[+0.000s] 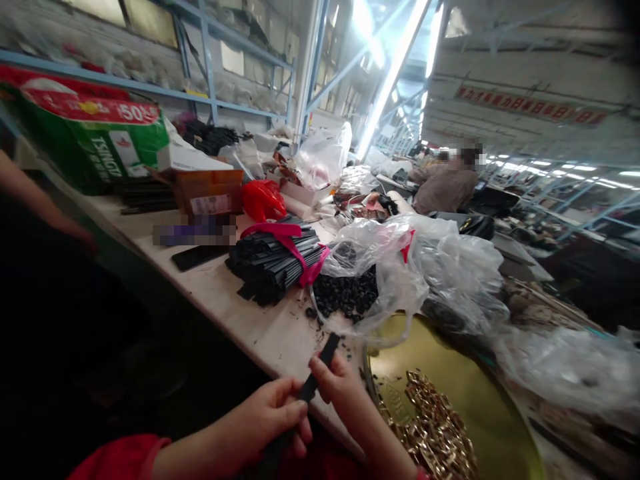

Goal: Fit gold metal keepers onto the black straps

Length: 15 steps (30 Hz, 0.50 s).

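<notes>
A flat black strip [329,349] runs between my two hands, over the front edge of the table. My left hand [280,413] is closed around its lower part, thumb on top. Further up, my right hand [336,380] pinches the strip near its upper end. To the right lies a round gold-coloured tray [493,407] with a heap of small gold metal pieces [435,427] in it. Beyond my hands, small black pieces [350,293] spill from a clear plastic bag [395,267]. A bundle of black strips [275,263], tied with a pink band, lies left of them.
On the table [260,333] stand a cardboard box [210,190], a red plastic bag [263,200] and a green and red package [95,133]. Another person's arm [40,200] shows at the left. Further back, a person [445,183] is bent over among piled materials.
</notes>
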### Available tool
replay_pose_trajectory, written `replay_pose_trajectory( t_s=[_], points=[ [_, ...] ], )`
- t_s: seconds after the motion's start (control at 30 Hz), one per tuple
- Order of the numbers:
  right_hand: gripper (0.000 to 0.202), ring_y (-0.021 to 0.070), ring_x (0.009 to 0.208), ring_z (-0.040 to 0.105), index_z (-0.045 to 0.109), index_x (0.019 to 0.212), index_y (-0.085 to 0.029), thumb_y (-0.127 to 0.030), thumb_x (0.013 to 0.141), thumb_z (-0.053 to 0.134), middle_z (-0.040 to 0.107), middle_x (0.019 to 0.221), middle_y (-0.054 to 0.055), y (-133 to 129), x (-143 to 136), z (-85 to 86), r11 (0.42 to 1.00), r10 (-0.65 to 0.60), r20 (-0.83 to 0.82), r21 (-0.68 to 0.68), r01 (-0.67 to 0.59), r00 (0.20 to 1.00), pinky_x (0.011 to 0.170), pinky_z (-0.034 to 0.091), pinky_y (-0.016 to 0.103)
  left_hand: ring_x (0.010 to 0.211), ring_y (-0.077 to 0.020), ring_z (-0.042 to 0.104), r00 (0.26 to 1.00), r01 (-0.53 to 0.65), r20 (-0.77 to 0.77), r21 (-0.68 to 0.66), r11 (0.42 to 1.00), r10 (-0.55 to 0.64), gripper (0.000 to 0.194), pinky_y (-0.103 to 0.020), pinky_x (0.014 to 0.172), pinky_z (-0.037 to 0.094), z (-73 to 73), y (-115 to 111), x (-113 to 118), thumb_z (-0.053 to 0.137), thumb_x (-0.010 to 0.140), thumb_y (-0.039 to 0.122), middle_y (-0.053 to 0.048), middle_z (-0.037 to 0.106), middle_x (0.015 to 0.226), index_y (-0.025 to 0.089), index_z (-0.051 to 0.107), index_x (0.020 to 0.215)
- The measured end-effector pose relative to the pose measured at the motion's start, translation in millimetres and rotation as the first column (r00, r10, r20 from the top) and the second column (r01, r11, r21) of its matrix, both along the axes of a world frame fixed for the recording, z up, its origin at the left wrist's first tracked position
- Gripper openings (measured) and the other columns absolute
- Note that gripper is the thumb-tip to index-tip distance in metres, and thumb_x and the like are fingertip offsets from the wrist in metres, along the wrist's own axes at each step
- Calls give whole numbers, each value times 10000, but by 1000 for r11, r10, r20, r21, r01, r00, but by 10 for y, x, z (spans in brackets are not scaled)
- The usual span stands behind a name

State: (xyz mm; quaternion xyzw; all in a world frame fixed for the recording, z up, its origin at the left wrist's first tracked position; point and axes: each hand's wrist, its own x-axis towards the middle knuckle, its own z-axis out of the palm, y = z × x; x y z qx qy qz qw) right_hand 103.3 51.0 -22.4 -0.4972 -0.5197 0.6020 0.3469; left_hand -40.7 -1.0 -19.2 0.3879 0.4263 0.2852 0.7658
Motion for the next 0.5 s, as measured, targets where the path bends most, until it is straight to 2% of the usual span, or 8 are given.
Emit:
replay_pose_trajectory(
  t_s=[0.07, 0.1, 0.17, 0.2, 0.27, 0.33, 0.4, 0.5],
  points=[
    [270, 70, 426, 405, 505, 746, -167, -425, 812, 462, 477, 558, -51, 60, 93, -26, 992, 94, 160, 62, -105, 983, 390, 312, 184, 477, -67, 534, 999, -37, 33, -70, 997, 39, 269, -154, 445, 369, -9, 141, 77, 543, 759, 387, 18, 607, 642, 152, 495, 881],
    [282, 80, 427, 436, 519, 765, -165, -403, 848, 394, 505, 563, -41, 131, 169, -27, 985, 78, 297, 122, -118, 952, 398, 340, 193, 468, -59, 523, 997, -67, 36, -90, 994, 71, 245, -146, 434, 361, -12, 206, 107, 533, 765, 373, 21, 603, 642, 154, 493, 866],
    [325, 112, 466, 511, 548, 823, -159, -346, 890, 291, 558, 590, -15, 350, 373, -8, 953, -89, 587, 286, -103, 805, 445, 402, 221, 472, -52, 515, 991, -120, 40, -123, 985, 126, 210, -139, 431, 364, -13, 309, 150, 519, 771, 339, 17, 606, 663, 155, 490, 867],
    [295, 136, 557, 562, 560, 880, -154, -310, 884, 309, 599, 670, 15, 490, 485, 5, 930, -180, 653, 356, -88, 736, 514, 437, 243, 484, -53, 518, 989, -137, 40, -140, 981, 143, 198, -140, 438, 374, -7, 348, 166, 515, 771, 320, 10, 611, 682, 153, 491, 874],
    [228, 189, 827, 588, 564, 958, -140, -220, 849, 379, 618, 906, 93, 787, 674, 19, 901, -277, 703, 426, -77, 655, 703, 447, 291, 518, -63, 536, 985, -159, 33, -172, 972, 167, 193, -146, 453, 398, 17, 412, 192, 515, 762, 285, -5, 618, 716, 147, 492, 895],
    [223, 213, 927, 563, 576, 980, -146, -151, 819, 421, 595, 1002, 124, 1046, 764, -3, 892, -291, 747, 437, -113, 598, 777, 412, 312, 560, -77, 559, 983, -173, 30, -195, 965, 182, 201, -157, 471, 421, 50, 468, 213, 514, 753, 254, -17, 622, 749, 141, 495, 918],
    [177, 223, 883, 577, 604, 907, -161, -121, 784, 483, 606, 946, 118, 1216, 752, -53, 896, -262, 797, 411, -169, 544, 750, 401, 312, 583, -84, 568, 981, -180, 30, -206, 962, 190, 197, -162, 478, 432, 78, 519, 228, 507, 752, 227, -22, 622, 765, 137, 498, 926],
    [86, 225, 792, 590, 603, 769, -167, -104, 741, 552, 606, 847, 102, 1299, 667, -140, 903, -225, 845, 367, -222, 485, 683, 387, 303, 582, -84, 570, 981, -179, 30, -215, 960, 190, 174, -161, 473, 433, 100, 574, 225, 497, 755, 201, -23, 624, 763, 133, 506, 915]
  ],
)
